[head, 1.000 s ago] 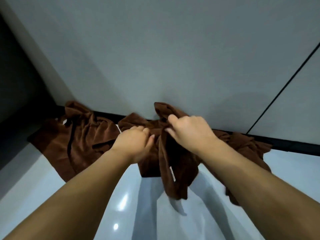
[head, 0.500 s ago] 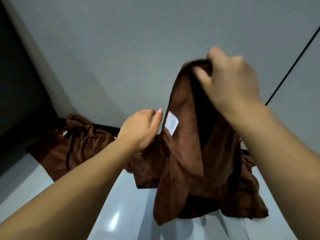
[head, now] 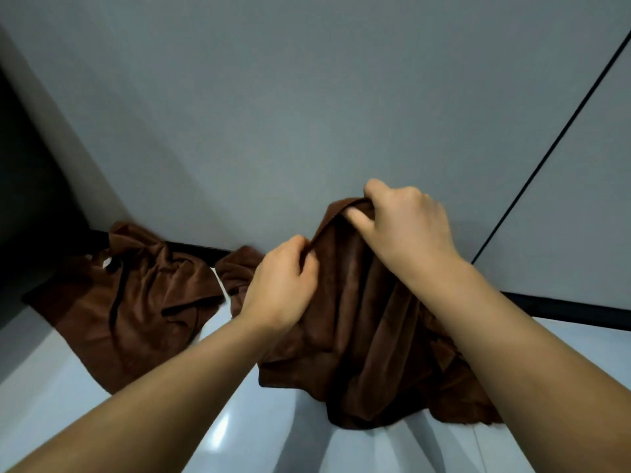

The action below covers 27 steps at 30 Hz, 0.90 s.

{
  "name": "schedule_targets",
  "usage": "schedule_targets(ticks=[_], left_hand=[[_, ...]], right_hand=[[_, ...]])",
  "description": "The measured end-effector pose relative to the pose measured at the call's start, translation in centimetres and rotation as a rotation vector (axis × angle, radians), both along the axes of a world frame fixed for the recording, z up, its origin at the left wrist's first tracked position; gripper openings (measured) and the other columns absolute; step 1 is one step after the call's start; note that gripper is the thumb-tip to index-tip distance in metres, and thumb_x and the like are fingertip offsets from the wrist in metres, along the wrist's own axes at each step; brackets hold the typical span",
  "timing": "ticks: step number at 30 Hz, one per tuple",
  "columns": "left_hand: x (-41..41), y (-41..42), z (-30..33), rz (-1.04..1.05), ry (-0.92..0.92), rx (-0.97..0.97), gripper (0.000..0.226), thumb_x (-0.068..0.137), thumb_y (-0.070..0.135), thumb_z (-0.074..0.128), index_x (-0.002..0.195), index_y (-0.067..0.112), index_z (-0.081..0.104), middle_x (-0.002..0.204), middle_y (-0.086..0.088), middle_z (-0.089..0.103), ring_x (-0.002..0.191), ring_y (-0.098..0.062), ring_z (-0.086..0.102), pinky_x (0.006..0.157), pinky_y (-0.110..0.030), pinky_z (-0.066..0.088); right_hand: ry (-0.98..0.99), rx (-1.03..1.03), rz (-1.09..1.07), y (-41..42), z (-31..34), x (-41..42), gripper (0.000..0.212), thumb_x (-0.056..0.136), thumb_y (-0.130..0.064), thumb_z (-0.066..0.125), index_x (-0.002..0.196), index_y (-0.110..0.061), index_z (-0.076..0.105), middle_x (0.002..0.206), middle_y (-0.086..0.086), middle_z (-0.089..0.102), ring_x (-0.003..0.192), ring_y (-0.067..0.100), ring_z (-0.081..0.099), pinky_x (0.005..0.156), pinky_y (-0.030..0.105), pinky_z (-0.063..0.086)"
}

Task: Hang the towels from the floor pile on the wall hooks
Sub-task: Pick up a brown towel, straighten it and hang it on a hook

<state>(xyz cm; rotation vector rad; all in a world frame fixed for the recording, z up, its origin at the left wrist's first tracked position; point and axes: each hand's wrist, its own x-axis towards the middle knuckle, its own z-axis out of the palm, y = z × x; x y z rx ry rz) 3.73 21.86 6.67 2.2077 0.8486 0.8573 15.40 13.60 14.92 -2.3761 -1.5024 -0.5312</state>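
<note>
1. Between your two hands hangs a brown towel, lifted above the pale floor, with its lower folds trailing down near you.
2. Your right hand grips its top edge, fingers curled over the bunched cloth, at the highest point.
3. Your left hand pinches the same edge lower and to the left.
4. Left of both hands, a second brown towel lies crumpled on the floor against the grey wall.
</note>
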Motion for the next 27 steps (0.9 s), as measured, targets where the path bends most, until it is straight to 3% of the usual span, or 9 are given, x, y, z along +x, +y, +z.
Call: schedule_targets(ticks=[4, 8, 12, 16, 18, 20, 22, 24, 27], left_hand=[[-0.3, 0.6, -1.2, 0.035, 0.057, -0.034, 0.022, 0.099, 0.026, 0.037, 0.083, 0.012, 0.043, 0.073, 0.001, 0.049, 0.082, -0.031, 0.055, 0.069, -0.039, 0.039], [-0.1, 0.8, -2.0, 0.025, 0.022, -0.151, 0.020, 0.100, 0.023, 0.033, 0.086, 0.010, 0.042, 0.075, -0.002, 0.050, 0.085, -0.033, 0.055, 0.072, -0.041, 0.040], [-0.2, 0.6, -1.0, 0.223, -0.075, -0.161, 0.026, 0.100, 0.028, 0.032, 0.083, 0.010, 0.040, 0.072, -0.012, 0.052, 0.080, -0.038, 0.054, 0.069, -0.043, 0.039], [-0.8, 1.2, -0.1, 0.188, -0.043, 0.259, 0.030, 0.100, 0.029, 0.035, 0.075, 0.012, 0.038, 0.063, -0.014, 0.055, 0.064, -0.039, 0.055, 0.053, -0.037, 0.032], [-1.0, 1.7, -0.2, 0.113, 0.076, 0.565, 0.031, 0.095, 0.031, 0.036, 0.071, 0.013, 0.042, 0.052, -0.008, 0.054, 0.046, -0.035, 0.054, 0.043, -0.027, 0.027], [-1.3, 2.2, 0.0, 0.074, 0.202, 0.709, 0.031, 0.090, 0.030, 0.037, 0.068, 0.012, 0.048, 0.048, -0.004, 0.051, 0.035, -0.030, 0.049, 0.039, -0.023, 0.021], [-1.6, 2.7, 0.1, 0.025, 0.282, 0.790, 0.028, 0.088, 0.027, 0.040, 0.067, 0.011, 0.050, 0.048, -0.004, 0.049, 0.032, -0.028, 0.046, 0.039, -0.021, 0.018], [-1.8, 3.1, 0.2, -0.058, 0.340, 0.885, 0.019, 0.080, 0.022, 0.043, 0.067, 0.010, 0.052, 0.049, -0.004, 0.047, 0.031, -0.026, 0.044, 0.039, -0.019, 0.017], [-2.2, 3.4, 0.4, -0.141, 0.386, 0.968, 0.015, 0.073, 0.018, 0.041, 0.073, 0.010, 0.054, 0.050, -0.003, 0.046, 0.032, -0.025, 0.045, 0.041, -0.018, 0.012]], right_hand=[[0.093, 0.100, -0.033, 0.4, -0.4, 0.0, 0.030, 0.091, -0.045, 0.050, 0.088, -0.016, 0.045, 0.092, 0.019, 0.060, 0.092, 0.038, 0.056, 0.064, 0.033, 0.030], [0.412, 0.235, -0.039, 0.5, -2.0, 0.1, 0.040, 0.085, -0.040, 0.059, 0.065, -0.013, 0.038, 0.062, 0.006, 0.046, 0.077, 0.034, 0.051, 0.059, 0.033, 0.027], [0.545, 0.257, -0.034, 0.5, -3.7, -0.4, 0.045, 0.085, -0.044, 0.061, 0.061, -0.018, 0.033, 0.059, -0.001, 0.044, 0.078, 0.032, 0.054, 0.062, 0.036, 0.036], [0.496, 0.058, 0.059, 1.0, -4.7, -1.7, 0.029, 0.088, -0.045, 0.058, 0.086, -0.021, 0.042, 0.089, 0.008, 0.064, 0.091, 0.032, 0.059, 0.070, 0.038, 0.045], [0.493, -0.039, 0.071, 1.4, -5.1, -2.4, 0.020, 0.092, -0.036, 0.054, 0.098, -0.018, 0.045, 0.102, 0.010, 0.063, 0.100, 0.033, 0.058, 0.074, 0.038, 0.044], [0.524, -0.061, 0.066, 1.6, -5.2, -2.9, 0.019, 0.093, -0.029, 0.053, 0.105, -0.016, 0.046, 0.108, 0.009, 0.060, 0.106, 0.032, 0.054, 0.078, 0.038, 0.043], [0.469, -0.069, 0.077, 1.5, -5.3, -3.1, 0.036, 0.091, -0.026, 0.055, 0.123, -0.017, 0.041, 0.123, 0.006, 0.050, 0.118, 0.028, 0.047, 0.089, 0.038, 0.040], [0.354, -0.111, 0.128, 1.2, -5.1, -3.2, 0.064, 0.090, -0.024, 0.056, 0.143, -0.020, 0.022, 0.137, 0.002, 0.038, 0.129, 0.023, 0.036, 0.100, 0.036, 0.033], [0.256, -0.150, 0.174, 1.3, -5.3, -3.3, 0.060, 0.092, -0.021, 0.052, 0.145, -0.020, 0.022, 0.138, 0.000, 0.041, 0.131, 0.020, 0.035, 0.103, 0.032, 0.027]])
